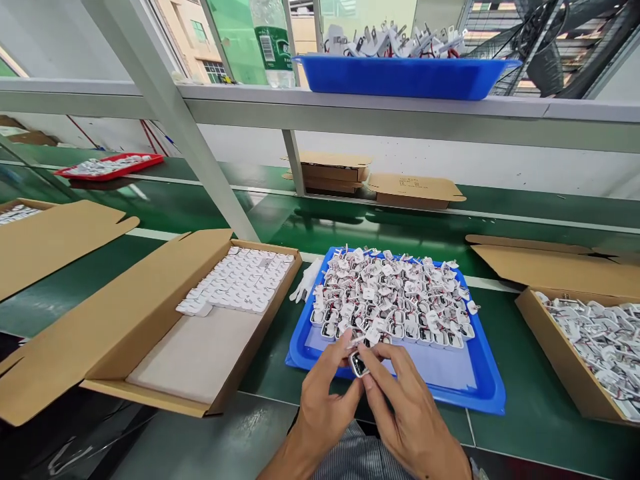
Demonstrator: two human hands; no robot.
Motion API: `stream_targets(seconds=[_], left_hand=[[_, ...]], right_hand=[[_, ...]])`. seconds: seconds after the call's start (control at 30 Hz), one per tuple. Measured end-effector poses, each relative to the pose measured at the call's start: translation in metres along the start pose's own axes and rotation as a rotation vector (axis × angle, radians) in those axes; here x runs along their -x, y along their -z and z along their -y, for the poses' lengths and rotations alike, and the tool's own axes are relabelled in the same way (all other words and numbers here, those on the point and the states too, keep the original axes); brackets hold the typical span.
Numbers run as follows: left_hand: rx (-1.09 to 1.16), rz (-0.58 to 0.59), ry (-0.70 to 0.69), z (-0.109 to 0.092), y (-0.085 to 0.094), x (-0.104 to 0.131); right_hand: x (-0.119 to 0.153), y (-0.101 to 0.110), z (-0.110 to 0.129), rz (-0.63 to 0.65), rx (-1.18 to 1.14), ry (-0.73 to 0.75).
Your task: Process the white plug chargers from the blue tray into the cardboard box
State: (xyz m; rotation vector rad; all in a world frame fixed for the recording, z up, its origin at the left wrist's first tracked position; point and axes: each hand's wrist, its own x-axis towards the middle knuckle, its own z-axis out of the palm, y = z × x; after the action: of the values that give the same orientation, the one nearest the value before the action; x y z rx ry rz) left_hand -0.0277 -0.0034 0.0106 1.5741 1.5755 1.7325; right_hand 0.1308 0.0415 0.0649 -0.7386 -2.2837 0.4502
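Observation:
Both hands meet over the front edge of a blue tray [493,380]. My left hand [327,393] pinches a small white plastic housing [358,364] with a dark inside, from its left side. On its right side the fingers of my right hand [405,397] are closed on the same housing. A white cover piece seems to sit at its top, partly hidden by the fingertips. Behind the hands, many like housings [390,293] with thin red and dark wires fill the tray's back part, above a bare pale liner at the front.
An open cardboard box [260,340] to the left holds rows of white pieces [245,277]. Another cardboard box [560,353] at right is full of wired white parts. A white glove [306,280] lies beside the tray. Overhead, a shelf [400,113] carries a blue bin [400,77] and a bottle [274,47].

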Motion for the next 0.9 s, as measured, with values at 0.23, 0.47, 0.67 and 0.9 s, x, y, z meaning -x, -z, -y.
stream_targets(seconds=[0.23, 0.47, 0.67, 0.9], left_hand=[[0.01, -0.039, 0.08, -0.007, 0.003, -0.006], [-0.153, -0.006, -0.1, -0.001, 0.01, 0.003], [-0.085, -0.008, 0.048, 0.002, 0.008, 0.002], [0.007, -0.052, 0.244, -0.011, 0.01, -0.008]], right_hand=[[0.005, -0.006, 0.001, -0.026, 0.251, 0.103], [0.003, -0.011, 0.012, 0.011, 0.235, 0.064], [0.004, -0.01, 0.01, 0.157, -0.073, -0.181], [0.008, -0.001, 0.001, 0.121, -0.26, -0.205]])
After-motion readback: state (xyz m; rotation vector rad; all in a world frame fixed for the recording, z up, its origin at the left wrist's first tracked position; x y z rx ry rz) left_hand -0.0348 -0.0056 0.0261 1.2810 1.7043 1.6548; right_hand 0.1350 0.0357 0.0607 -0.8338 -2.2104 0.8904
